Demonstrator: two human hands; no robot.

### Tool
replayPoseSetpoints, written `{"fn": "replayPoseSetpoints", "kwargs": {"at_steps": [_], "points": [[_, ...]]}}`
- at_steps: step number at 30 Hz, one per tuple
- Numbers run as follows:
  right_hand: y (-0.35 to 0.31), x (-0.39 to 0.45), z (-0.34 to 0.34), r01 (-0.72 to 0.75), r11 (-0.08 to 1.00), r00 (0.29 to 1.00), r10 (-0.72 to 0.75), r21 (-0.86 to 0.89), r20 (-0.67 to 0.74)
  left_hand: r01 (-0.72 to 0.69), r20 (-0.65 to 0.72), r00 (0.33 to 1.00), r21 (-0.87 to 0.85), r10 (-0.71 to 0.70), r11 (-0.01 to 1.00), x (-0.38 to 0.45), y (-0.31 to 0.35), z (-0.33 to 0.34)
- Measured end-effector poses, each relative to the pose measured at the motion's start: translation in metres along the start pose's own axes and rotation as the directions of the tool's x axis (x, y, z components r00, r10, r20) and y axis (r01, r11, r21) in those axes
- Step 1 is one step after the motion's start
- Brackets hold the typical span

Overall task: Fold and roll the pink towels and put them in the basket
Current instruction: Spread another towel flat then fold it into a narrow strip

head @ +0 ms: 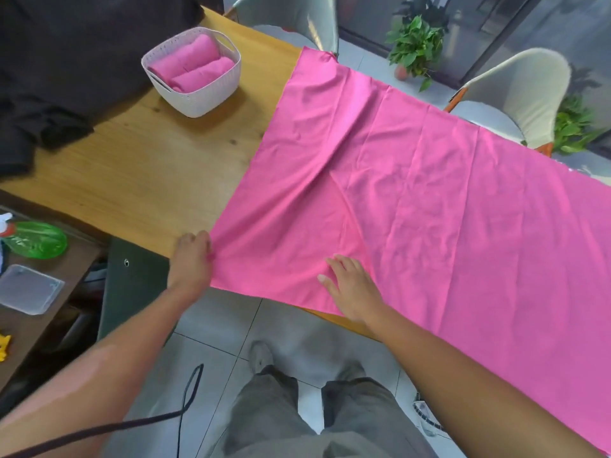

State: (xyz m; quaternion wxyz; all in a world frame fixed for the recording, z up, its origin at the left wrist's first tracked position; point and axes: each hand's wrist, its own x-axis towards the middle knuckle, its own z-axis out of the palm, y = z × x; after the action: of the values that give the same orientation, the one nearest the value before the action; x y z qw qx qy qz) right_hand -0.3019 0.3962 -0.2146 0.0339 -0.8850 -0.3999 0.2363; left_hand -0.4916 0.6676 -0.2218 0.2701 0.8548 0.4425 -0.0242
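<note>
At far left, dark cloth (pixel 49 94) lies heaped on the wooden surface (pixel 139 170). Beside it stands the white basket (pixel 211 90), two rolled pink towels (pixel 193 66) side by side inside. My left hand (pixel 191 262) meets the near left edge of the spread pink towel (pixel 429 200) at the surface's rim; whether its grip pinches the cloth, I cannot tell. My right hand (pixel 352 289) lies flat on the towel near its front hem, fingers straight, grip released. The towel, creased, covers the surface's right part and overhangs the near edge. Two white chairs (pixel 515 94) and potted plants (pixel 413 47) stand beyond.
</note>
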Motion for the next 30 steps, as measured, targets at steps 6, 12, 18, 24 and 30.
{"fn": "replayPoseSetpoints", "kwargs": {"at_steps": [6, 12, 18, 24, 30], "points": [[-0.011, 0.020, -0.004, -0.040, 0.997, 0.993, 0.047, -0.062, 0.112, 0.029, -0.020, 0.999, 0.221, -0.026, 0.975, 0.034, -0.058, -0.040], [-0.011, 0.030, -0.010, -0.074, 0.995, 0.987, 0.083, -0.063, 0.140, -0.011, 0.002, 1.000, 0.499, 0.011, 0.866, 0.048, -0.063, -0.046], [-0.011, 0.050, -0.017, -0.128, 0.983, 0.985, 0.141, -0.132, 0.099, -0.166, 0.042, 0.986, 0.339, 0.161, 0.926, 0.067, -0.020, -0.027], [0.011, 0.084, -0.041, -0.280, 0.955, 0.958, 0.285, -0.095, 0.041, -0.231, 0.085, 0.971, 0.124, 0.222, 0.965, 0.115, 0.031, -0.020], [0.028, 0.182, -0.092, -0.113, 0.993, 0.989, 0.110, -0.019, -0.102, -0.303, 0.170, 0.943, 0.093, 0.285, 0.948, 0.180, 0.073, -0.011]]}}
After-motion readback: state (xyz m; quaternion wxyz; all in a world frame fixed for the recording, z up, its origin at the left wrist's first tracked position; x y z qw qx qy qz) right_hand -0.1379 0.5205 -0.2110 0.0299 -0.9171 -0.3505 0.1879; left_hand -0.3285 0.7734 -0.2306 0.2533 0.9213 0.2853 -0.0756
